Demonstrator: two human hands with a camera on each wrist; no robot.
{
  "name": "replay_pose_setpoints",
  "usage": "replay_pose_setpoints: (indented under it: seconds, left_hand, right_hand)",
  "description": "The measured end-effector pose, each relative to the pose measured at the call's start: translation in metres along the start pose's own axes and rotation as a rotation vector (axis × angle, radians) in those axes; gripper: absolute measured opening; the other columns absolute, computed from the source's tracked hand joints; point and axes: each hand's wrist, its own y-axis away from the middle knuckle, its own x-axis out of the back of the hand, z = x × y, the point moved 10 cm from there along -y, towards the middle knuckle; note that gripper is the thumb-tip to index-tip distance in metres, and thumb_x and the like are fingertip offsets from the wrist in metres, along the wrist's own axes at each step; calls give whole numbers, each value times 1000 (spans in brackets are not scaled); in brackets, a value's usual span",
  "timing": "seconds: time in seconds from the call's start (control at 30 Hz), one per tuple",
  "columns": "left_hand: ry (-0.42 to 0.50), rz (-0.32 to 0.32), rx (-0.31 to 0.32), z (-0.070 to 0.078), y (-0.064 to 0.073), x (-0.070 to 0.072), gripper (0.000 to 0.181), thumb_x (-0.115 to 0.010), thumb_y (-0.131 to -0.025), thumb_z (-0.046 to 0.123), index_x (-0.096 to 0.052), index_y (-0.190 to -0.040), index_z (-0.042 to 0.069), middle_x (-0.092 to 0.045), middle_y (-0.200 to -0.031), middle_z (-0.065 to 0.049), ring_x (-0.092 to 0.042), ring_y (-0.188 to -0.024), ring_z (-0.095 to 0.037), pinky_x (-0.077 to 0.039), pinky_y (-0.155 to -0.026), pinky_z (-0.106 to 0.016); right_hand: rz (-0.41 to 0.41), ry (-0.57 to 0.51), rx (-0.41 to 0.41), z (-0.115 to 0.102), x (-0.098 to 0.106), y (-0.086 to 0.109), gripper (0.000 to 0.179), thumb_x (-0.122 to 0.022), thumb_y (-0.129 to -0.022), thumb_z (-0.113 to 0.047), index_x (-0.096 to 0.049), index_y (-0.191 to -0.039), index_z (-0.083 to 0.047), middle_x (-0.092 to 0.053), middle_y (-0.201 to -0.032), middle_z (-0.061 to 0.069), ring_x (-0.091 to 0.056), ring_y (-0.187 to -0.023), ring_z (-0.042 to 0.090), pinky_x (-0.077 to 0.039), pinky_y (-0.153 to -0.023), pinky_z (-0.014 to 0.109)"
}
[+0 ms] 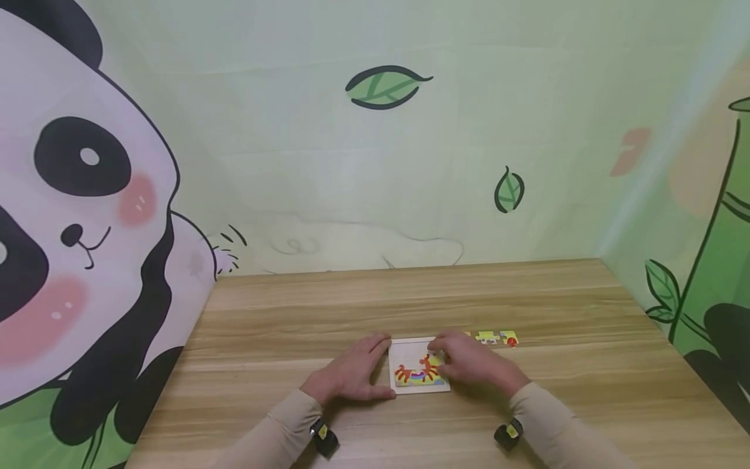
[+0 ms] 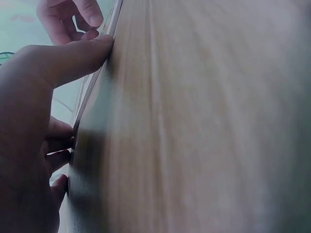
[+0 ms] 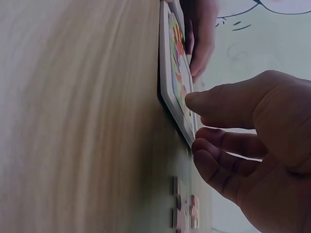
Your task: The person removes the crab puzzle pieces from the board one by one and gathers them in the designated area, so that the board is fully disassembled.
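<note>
In the head view a white-framed jigsaw tray [image 1: 419, 392] lies on the table, its lower part filled with a picture of an orange horse and a rainbow. My left hand [image 1: 355, 372] braces the tray's left side, thumb at the near corner and fingers toward the far corner. Over the right side, my right hand [image 1: 472, 359] pinches a yellow-green puzzle piece [image 1: 439, 359] at the picture's upper right, mostly covered by the fingers. The right wrist view shows the thumb [image 3: 214, 103] on the picture and the other fingers bent near the tray's edge.
Loose puzzle pieces [image 1: 487, 337] lie in a row on the wooden table [image 1: 281, 312], just right of the tray and partly behind the right hand. A wall cloth [image 1: 281, 163] with a panda and leaves closes off the back and sides.
</note>
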Motion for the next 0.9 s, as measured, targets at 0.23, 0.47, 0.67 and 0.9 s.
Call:
replay_pose_setpoints:
  seconds: [0.23, 0.47, 0.67, 0.9]
  left_hand:
    - [3, 7, -11, 1, 0, 0, 101, -63, -79, 67, -31, -150, 3, -29, -157, -14, -32, -143, -30, -28, -119, -43]
    - [21, -3, 8, -1, 0, -1, 102, -63, -79, 68, -28, -152, 4, -27, -158, -12, -29, -145, -28, -26, -120, -42]
    - [21, -3, 6, 0, 0, 0, 102, -62, -79, 68, -28, -152, 4, -27, -159, -13, -29, -145, -29, -26, -120, -43]
    - [32, -4, 13, 0, -1, -1, 102, -64, -79, 67, -28, -152, 5, -27, -158, -12, -28, -145, -28, -25, -120, -43]
  right_hand:
    - [-14, 47, -30, -3, -6, -1, 37, -73, -82, -14, -68, -118, -6, -63, -106, 4, -53, -79, 9, -51, -68, 27]
    - [-45, 3, -81, -3, -9, -3, 38, -70, -86, -9, -66, -123, -5, -61, -109, 6, -52, -83, 12, -52, -71, 30]
    - [-45, -47, -105, -2, -11, -5, 36, -70, -87, -7, -67, -123, -10, -54, -101, 4, -47, -79, 12, -45, -65, 25]
    - [-28, -56, -131, -3, -8, -3, 32, -70, -88, -8, -67, -119, -12, -54, -103, 5, -49, -82, 14, -47, -69, 29]
